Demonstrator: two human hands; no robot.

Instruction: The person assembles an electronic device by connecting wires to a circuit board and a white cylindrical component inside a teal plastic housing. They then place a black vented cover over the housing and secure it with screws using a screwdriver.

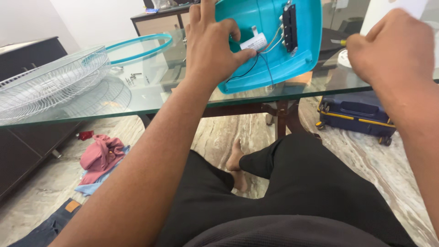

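Glass table (151,103) with wire fan guards (50,82)

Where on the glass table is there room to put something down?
The glass table has a bare patch between the white wire fan guard and the turquoise plastic fan housing, in front of the small screws. It is crowded where the left hand grips the housing, and at the right hand holding a yellow-tipped tool.
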